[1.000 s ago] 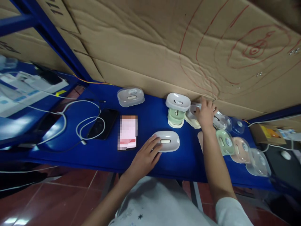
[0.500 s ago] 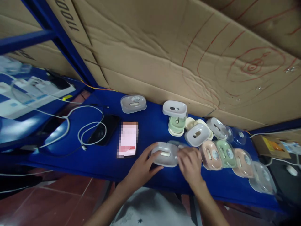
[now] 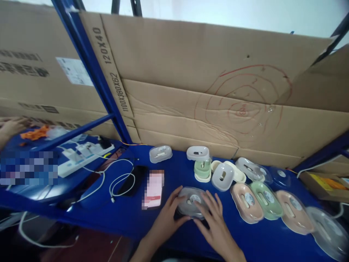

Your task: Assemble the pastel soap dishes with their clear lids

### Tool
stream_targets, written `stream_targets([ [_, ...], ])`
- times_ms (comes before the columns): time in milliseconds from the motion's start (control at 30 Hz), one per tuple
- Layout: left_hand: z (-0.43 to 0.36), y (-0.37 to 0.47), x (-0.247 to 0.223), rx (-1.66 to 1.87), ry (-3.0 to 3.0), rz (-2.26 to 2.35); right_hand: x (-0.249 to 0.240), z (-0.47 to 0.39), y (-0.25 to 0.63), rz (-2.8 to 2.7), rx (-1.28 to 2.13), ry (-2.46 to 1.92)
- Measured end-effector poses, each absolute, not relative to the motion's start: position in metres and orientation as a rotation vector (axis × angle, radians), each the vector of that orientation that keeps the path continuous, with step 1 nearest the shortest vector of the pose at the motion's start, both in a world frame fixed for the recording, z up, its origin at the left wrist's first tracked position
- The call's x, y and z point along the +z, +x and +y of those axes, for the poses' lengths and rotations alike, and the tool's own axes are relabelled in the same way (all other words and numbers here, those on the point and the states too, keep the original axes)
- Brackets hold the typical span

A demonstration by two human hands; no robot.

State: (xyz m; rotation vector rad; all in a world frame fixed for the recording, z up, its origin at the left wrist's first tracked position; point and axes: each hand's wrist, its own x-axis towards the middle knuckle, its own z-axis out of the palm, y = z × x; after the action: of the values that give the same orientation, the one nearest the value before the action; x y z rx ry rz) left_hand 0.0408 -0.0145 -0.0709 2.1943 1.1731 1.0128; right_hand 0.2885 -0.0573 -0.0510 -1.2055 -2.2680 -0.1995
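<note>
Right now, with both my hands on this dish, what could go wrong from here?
The clear cover might sit unevenly or slip if your left hand and right hand press unequally. The white dish perched on the green one could topple if bumped. Your left forearm may nudge the lit phone close beside it.

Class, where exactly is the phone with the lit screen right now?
In the head view it is left of centre: the phone lies on the blue table, between the left hand and looped white cable.
</note>
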Motion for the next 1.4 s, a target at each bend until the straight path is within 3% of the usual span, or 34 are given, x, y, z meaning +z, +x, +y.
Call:
stream_targets([
  [233, -0.019, 0.043, -0.06, 1.029, 2.191, 1.127, -0.064, -0.06, 0.301, -2.155, 0.087, -1.176],
  [600, -0.018, 0.047, -0.063, 1.041, 2.264, 1.011, -0.044, -0.062, 0.317, -2.363, 0.051, -1.161],
  [833, -0.023, 0.044, -0.067, 1.016, 2.288, 1.003, -0.062, -0.066, 0.313, -2.231, 0.084, -1.246],
  [1167, -0.023, 0.04, -0.068, 1.006, 2.248, 0.981, -0.064, -0.069, 0.319, -2.127, 0.426, -1.307],
  [1400, -0.024, 0.04, -0.07, 0.998, 2.24, 0.992, -0.065, -0.07, 0.317, -2.167, 0.374, -1.34],
])
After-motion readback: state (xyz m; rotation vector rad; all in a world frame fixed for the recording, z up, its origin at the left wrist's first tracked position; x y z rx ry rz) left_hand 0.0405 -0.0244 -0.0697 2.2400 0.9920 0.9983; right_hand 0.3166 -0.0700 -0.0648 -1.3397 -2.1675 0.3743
